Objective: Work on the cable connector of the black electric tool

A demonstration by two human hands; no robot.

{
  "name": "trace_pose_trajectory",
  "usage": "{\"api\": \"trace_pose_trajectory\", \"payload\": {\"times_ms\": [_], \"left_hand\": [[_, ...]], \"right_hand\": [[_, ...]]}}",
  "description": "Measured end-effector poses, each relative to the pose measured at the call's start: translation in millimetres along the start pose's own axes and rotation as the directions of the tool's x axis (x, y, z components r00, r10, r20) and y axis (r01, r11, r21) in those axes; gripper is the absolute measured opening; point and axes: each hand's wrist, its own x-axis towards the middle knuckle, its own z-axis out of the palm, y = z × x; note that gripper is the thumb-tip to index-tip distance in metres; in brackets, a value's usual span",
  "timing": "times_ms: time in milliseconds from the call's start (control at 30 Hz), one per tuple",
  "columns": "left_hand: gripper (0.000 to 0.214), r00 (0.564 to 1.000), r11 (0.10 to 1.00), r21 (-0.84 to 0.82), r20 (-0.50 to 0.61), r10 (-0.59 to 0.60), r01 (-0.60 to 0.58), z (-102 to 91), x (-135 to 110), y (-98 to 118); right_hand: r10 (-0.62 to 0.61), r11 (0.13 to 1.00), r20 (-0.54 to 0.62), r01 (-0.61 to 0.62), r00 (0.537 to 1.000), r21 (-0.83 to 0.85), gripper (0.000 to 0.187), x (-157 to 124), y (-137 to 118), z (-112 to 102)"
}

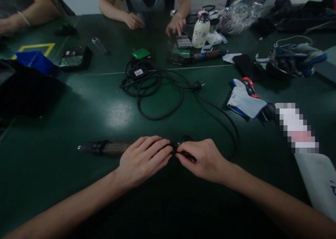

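A long dark tool with a brownish handle point(105, 148), like a soldering iron, lies on the green table point(78, 102) in front of me, tip pointing left. My left hand point(143, 160) is closed over its rear end. My right hand point(203, 159) pinches the black cable point(225, 118) where it leaves the tool. The two hands almost touch. The cable runs right, then back to a loose coil point(154, 88) with a plug point(198, 86) at mid-table.
Across the table a person's hands point(175, 25) rest by a small grey box point(183, 42), a white bottle point(201, 30) and green circuit boards point(141, 53). A white glove with a red-handled tool point(245, 97) lies right. Another person's arm point(23, 20) is far left.
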Motion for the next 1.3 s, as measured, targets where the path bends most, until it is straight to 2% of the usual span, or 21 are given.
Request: {"api": "trace_pose_trajectory", "payload": {"times_ms": [133, 667, 867, 1300], "left_hand": [[0.033, 1.0, 1.0, -0.012, 0.01, 0.02, -0.02, 0.5, -3.3, -0.6], [0.021, 1.0, 1.0, 0.02, 0.01, -0.008, 0.008, 1.6, -1.4, 0.4], [0.026, 0.999, 1.0, 0.015, 0.033, 0.024, -0.025, 0.2, -1.5, -0.1], [0.023, 1.0, 0.999, 0.032, 0.018, -0.005, 0.004, 1.8, -2.2, -0.1]], "right_hand": [[0.002, 1.0, -0.001, -0.002, 1.0, -0.001, 0.014, -0.4, 0.4, 0.3], [0.014, 1.0, 0.004, -0.014, 1.0, 0.007, 0.015, -0.5, 0.7, 1.2], [0.01, 1.0, 0.007, -0.01, 1.0, 0.014, 0.014, -0.9, 1.5, 1.7], [0.004, 1.0, 0.002, -0.004, 1.0, 0.004, 0.015, -0.5, 2.6, 2.4]]}}
